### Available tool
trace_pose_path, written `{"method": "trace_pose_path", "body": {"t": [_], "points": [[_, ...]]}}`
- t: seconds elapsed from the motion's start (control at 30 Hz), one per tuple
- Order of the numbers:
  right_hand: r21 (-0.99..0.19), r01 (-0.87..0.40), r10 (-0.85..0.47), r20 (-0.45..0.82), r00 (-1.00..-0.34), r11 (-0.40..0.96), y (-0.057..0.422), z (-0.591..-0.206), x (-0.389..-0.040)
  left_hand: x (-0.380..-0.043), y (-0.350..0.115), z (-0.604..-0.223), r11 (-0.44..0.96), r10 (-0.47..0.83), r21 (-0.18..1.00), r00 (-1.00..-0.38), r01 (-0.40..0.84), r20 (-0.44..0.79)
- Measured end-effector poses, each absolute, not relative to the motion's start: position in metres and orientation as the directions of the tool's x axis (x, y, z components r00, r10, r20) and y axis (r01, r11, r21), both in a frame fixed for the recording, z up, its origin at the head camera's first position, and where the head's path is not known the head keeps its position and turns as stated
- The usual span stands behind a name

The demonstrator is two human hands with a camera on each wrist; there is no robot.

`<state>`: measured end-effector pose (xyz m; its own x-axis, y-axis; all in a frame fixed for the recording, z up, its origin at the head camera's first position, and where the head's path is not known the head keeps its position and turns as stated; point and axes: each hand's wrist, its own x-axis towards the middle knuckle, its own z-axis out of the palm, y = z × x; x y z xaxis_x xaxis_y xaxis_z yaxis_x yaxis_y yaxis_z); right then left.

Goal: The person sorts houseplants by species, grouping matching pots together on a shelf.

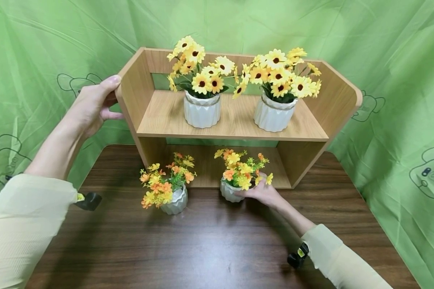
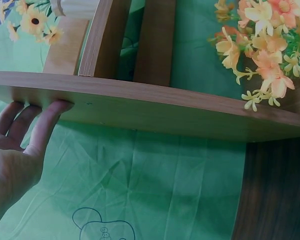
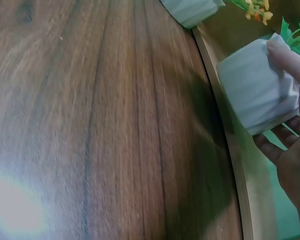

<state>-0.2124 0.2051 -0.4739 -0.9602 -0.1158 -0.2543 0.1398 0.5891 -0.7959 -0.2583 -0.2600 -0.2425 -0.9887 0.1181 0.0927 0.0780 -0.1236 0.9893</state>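
A wooden two-tier shelf [image 1: 233, 136] stands on the table. My left hand [image 1: 90, 105] presses its fingertips against the outer face of the left side panel [image 2: 155, 112], near the upper edge. My right hand [image 1: 263, 193] grips a white flowerpot [image 3: 260, 82] of small yellow and orange flowers [image 1: 240, 168], thumb on the near side and other fingers partly hidden behind. It is at the front edge of the lower tier, seemingly a little raised. To its left, a similar pot [image 1: 176, 202] with orange and yellow flowers [image 1: 159, 186] stands on the table before the shelf.
Two white pots, left [image 1: 202, 111] and right [image 1: 275, 115], hold yellow daisy-like flowers on the upper tier. The dark wooden table [image 1: 202, 249] reaches toward me, with a light reflection on it. Green fabric [image 1: 394, 52] hangs behind and at both sides.
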Motion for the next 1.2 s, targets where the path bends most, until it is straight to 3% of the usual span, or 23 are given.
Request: {"method": "trace_pose_path", "body": {"t": [0.67, 0.9, 1.07, 1.2], "points": [[-0.692, 0.242, -0.021, -0.349, -0.937, 0.68, 0.237, -0.463, -0.229, -0.259, -0.258, -0.242, -0.107, 0.102, 0.99, -0.99, 0.087, 0.098], [-0.707, 0.215, -0.014, -0.304, -0.953, 0.674, 0.248, -0.466, -0.236, -0.258, -0.258, -0.241, -0.102, 0.104, 0.991, -0.99, 0.082, 0.092], [-0.792, 0.174, -0.037, -0.24, -0.97, 0.585, 0.254, -0.47, -0.244, -0.258, -0.258, -0.242, -0.097, 0.094, 0.992, -0.992, 0.077, 0.086], [-0.785, 0.21, -0.013, -0.268, -0.963, 0.582, 0.26, -0.471, -0.249, -0.258, -0.258, -0.242, -0.104, 0.086, 0.991, -0.992, 0.079, 0.089]]}}
